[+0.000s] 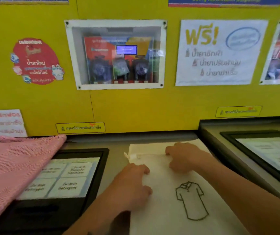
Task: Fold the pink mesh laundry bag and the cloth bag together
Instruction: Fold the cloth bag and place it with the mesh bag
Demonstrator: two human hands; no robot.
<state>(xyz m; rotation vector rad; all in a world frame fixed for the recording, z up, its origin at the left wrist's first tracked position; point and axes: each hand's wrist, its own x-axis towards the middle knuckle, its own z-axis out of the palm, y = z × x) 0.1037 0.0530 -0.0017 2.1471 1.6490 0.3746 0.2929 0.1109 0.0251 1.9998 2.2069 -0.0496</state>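
Observation:
A cream cloth bag with a stitched shirt outline lies flat on the grey machine top, its drawstring end toward the wall. My left hand rests palm down on the bag's left edge, fingers curled. My right hand presses on the bag's upper part near the drawstring channel. Neither hand holds anything up. The pink mesh laundry bag lies spread at the left, draped over a black panel and apart from both hands.
A black-framed detergent compartment lid with white labels sits left of the cloth bag, partly under the mesh. A second machine panel is at the right. The yellow wall with posters and a windowed dispenser box rises behind.

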